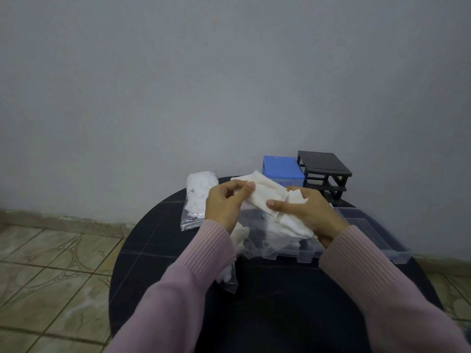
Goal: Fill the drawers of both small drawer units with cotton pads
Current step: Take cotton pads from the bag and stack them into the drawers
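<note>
A: While both hands were up over the counter (158, 240), what did the left hand (224, 203) have?

B: It pinched one end of a bunch of white cotton pads (265, 197), thumb and fingers curled on it. The right hand (305, 212) gripped the other end of the same bunch, thumb on top, fingers wrapped under.

A: Where were the pads, exactly?

B: Held in the air between the two hands, above a clear plastic bag (257, 240) that hung below them with more white pads inside. Whether either hand also held the bag, couldn't tell.

A: Other pads?

B: A second clear bag of cotton pads (197, 197) lay on the counter's far left edge, just left of the left hand. Apart from it, not touching.

A: Drawer units?

B: Blue drawer unit (283, 169) at the back of the counter, just behind the held pads. Black drawer unit (323, 171) right beside it on the right, frame slots looked open. Clear drawers (369, 225) sat on the counter at the right, under and behind the right hand. Contents too blurry to call.

A: Anything else?

B: Pink ribbed sleeves (204, 253) on both arms, grey wall (178, 85) behind, tiled floor (51, 263) at left.
</note>
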`<act>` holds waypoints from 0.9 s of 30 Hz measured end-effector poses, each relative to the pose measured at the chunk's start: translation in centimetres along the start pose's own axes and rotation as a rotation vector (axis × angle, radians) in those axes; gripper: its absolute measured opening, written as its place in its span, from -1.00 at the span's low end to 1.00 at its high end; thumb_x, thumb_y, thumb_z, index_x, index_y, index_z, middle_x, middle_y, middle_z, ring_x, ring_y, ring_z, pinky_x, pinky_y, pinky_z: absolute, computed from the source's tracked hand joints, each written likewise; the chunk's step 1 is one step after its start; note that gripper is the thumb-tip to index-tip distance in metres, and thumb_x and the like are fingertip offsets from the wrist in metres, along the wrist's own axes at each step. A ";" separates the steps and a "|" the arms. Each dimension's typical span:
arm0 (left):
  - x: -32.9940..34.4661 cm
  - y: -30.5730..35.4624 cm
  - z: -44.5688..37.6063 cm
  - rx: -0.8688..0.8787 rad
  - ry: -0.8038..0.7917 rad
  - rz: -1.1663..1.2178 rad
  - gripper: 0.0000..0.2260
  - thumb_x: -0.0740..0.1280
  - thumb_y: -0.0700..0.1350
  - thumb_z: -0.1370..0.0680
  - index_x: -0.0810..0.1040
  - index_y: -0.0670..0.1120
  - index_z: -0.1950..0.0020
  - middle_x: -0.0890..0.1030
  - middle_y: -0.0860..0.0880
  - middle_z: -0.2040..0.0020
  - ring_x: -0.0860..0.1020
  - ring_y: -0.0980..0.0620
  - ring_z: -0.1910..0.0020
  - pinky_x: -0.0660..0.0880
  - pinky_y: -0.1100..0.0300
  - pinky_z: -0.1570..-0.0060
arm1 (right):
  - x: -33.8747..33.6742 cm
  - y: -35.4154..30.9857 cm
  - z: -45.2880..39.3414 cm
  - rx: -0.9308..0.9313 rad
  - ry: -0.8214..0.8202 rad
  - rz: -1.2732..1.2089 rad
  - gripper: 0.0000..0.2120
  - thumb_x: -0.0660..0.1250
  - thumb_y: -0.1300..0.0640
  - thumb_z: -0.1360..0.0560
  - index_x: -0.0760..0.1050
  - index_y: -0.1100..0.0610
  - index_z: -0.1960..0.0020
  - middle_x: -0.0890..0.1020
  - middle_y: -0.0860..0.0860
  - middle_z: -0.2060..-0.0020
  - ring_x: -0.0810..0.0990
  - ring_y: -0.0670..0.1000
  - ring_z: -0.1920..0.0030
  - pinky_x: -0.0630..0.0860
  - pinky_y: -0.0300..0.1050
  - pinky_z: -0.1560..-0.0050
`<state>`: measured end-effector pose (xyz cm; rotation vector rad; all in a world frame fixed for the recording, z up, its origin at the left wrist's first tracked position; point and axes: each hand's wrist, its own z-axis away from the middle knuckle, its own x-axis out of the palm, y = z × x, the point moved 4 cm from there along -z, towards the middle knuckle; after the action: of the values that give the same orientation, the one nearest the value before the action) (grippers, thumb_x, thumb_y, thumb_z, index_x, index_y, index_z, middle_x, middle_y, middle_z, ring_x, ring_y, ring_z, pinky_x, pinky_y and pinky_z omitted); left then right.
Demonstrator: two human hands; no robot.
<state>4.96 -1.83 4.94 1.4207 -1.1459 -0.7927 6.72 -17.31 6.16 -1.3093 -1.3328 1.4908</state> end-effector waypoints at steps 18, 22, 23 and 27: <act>1.6 0.3 1.3 0.025 -0.344 -0.116 -0.88 0.36 -0.24 -0.50 0.56 -0.14 0.24 0.50 0.16 0.56 0.48 0.28 0.51 0.37 0.47 0.42 | -1.5 -0.7 -0.7 -0.260 0.096 0.060 -0.85 0.45 0.11 -0.40 0.53 -0.09 0.27 0.61 -0.08 0.17 0.54 0.14 -0.02 0.39 0.14 -0.15; 1.4 0.4 1.1 0.009 -0.321 -0.041 -0.80 0.36 -0.26 -0.50 0.52 -0.12 0.33 0.51 0.16 0.55 0.48 0.29 0.52 0.39 0.46 0.43 | -1.4 -1.0 -0.6 -0.248 0.077 -0.029 -0.88 0.41 0.16 -0.43 0.49 0.08 0.25 0.58 -0.02 0.26 0.56 0.04 0.18 0.49 -0.11 0.16; 1.3 0.4 1.0 0.003 -0.315 -0.038 -0.79 0.37 -0.25 -0.49 0.52 -0.12 0.34 0.51 0.16 0.54 0.48 0.28 0.51 0.39 0.46 0.43 | -1.3 -1.1 -0.5 -0.244 0.072 -0.045 -0.88 0.41 0.18 -0.43 0.48 0.11 0.24 0.57 -0.01 0.28 0.54 0.00 0.23 0.49 -0.15 0.22; 1.2 0.1 0.7 -0.049 -0.260 0.011 -0.94 0.43 -0.21 -0.43 0.61 -0.15 0.24 0.64 -0.02 0.29 0.59 0.05 0.27 0.58 0.23 0.19 | -1.7 -1.4 -0.3 -0.202 0.115 -0.123 -0.87 0.41 0.18 -0.42 0.49 0.11 0.25 0.59 0.00 0.29 0.55 -0.05 0.31 0.51 -0.26 0.34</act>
<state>4.62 -3.20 5.03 1.2954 -1.3209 -1.0127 7.24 -18.62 7.87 -1.3894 -1.4903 1.2043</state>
